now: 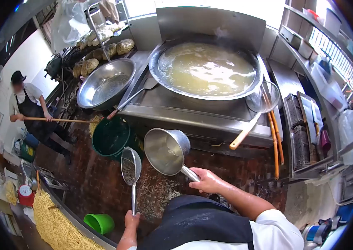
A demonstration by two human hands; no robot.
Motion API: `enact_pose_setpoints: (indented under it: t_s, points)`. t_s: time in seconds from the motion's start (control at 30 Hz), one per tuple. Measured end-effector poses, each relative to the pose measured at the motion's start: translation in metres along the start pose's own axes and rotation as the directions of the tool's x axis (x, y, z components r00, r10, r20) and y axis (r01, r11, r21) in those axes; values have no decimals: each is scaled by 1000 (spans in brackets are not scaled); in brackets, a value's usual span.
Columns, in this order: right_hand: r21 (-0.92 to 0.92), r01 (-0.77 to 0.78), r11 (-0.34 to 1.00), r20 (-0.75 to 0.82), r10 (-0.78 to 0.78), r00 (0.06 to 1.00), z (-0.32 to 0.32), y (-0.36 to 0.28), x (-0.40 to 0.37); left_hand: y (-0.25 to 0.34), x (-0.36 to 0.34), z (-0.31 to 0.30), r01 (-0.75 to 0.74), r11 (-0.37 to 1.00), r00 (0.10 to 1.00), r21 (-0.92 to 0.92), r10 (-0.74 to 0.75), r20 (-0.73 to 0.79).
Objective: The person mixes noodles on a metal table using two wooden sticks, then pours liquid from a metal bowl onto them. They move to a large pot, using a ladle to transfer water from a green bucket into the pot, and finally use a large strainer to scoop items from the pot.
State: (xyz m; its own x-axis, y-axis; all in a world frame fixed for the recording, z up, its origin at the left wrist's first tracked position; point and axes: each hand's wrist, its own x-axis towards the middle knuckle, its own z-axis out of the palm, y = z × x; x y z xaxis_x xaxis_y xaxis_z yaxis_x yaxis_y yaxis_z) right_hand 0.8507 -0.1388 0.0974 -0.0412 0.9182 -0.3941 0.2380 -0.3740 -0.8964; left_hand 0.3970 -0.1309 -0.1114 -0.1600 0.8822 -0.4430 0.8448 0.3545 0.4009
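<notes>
My right hand (203,180) is closed round the handle of a deep metal pot (166,152), which is tilted so that its inside shows. The handle of a mesh strainer (130,166) is in my left hand (132,220), with its fingers wrapped round it. Just beyond the strainer stands a dark green bucket (112,137). A large wok of cloudy, steaming liquid (210,68) sits in the steel stove top (168,106) in front of me. An empty steel basin (107,83) rests to its left.
A co-worker (28,104) at the left holds a long wooden pole. Noodles (55,221) lie at lower left, near a light green bucket (99,223). A wire skimmer (262,98) and wooden sticks (274,143) lean at the stove's right. Shelves (310,62) stand at right. The floor looks wet.
</notes>
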Motion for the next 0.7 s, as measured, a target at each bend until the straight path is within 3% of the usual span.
enact_pose_setpoints:
  t_s: [0.03, 0.07, 0.13, 0.17, 0.2, 0.3, 0.43, 0.47, 0.6, 0.67, 0.7]
  points:
    - [71, 10, 997, 47, -13, 999, -15, 1, -9, 6, -15, -2, -90, 994, 989, 56, 96, -114]
    - [145, 13, 989, 89, -27, 996, -30, 7, -17, 24, -35, -9, -98, 992, 988, 80, 107, -114]
    - [382, 46, 923, 146, -110, 983, -59, 29, -30, 57, -71, -16, -172, 984, 958, -39, 158, -238]
    - [432, 45, 901, 133, -113, 985, -76, 32, -40, 66, -77, -14, -280, 958, 920, -58, 251, -302]
    - [477, 45, 878, 119, -116, 986, -94, 32, -51, 75, -81, -15, -286, 958, 921, -37, 264, -287]
    - [536, 139, 833, -50, -134, 990, -146, 35, -81, 153, -87, -26, -507, 861, 818, -40, 466, -336]
    - [422, 354, 834, -420, -167, 892, -206, 48, -125, 283, -87, -37, -669, 743, 732, 9, 660, -169]
    - [387, 400, 831, -522, -160, 838, -217, 54, -137, 309, -79, -31, -778, 625, 606, 68, 774, -185]
    - [339, 431, 836, -783, -3, 622, -248, 90, -189, 417, -65, 0, -848, 529, 528, 20, 844, 92]
    - [329, 392, 859, -859, 101, 501, -256, 106, -219, 466, -52, 30, -929, 370, 365, -12, 922, 126]
    - [303, 396, 867, -880, 94, 466, -260, 127, -232, 487, -43, 48, -935, 355, 352, 9, 921, 167]
